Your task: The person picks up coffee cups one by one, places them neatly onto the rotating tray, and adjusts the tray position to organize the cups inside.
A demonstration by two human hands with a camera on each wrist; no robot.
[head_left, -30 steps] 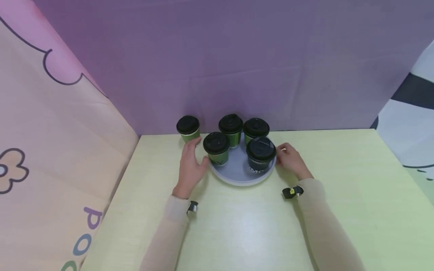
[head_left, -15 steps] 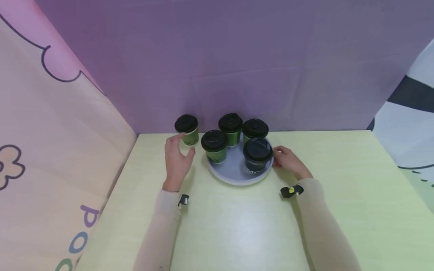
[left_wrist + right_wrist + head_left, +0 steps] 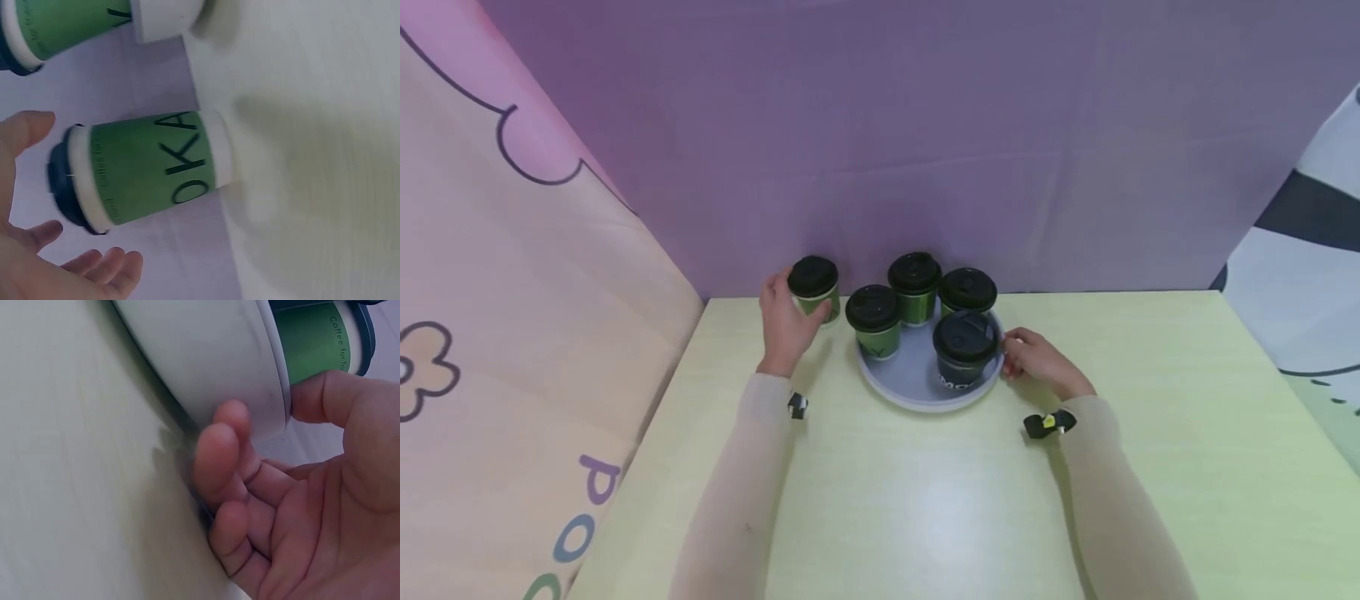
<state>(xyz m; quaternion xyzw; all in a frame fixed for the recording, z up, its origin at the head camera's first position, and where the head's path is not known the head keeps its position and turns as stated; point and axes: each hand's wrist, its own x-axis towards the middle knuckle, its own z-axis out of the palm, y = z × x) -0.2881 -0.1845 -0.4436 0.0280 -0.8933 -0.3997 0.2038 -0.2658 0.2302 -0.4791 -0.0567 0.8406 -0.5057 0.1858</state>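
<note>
A green paper coffee cup with a black lid (image 3: 814,287) stands upright at the table's back edge, left of the round pale tray (image 3: 925,406). My left hand (image 3: 786,327) is spread around that cup, thumb on its right, fingers on its left. In the left wrist view the thumb and fingers (image 3: 115,272) look apart from the cup (image 3: 150,169). My right hand (image 3: 1037,358) pinches the tray's right rim. In the right wrist view, the thumb (image 3: 325,397) lies over the rim and curled fingers sit against the outer wall (image 3: 206,356).
On the tray stand several lidded cups: a green one (image 3: 877,333) at left, two green ones behind, and a dark one (image 3: 961,367) at front right. A purple cloth wall (image 3: 880,150) rises right behind the pale table (image 3: 910,500).
My left hand has left the tray's left side and moved left and back to the separate green cup. My right hand has stayed at the tray's rim. The dark cup has shifted slightly left.
</note>
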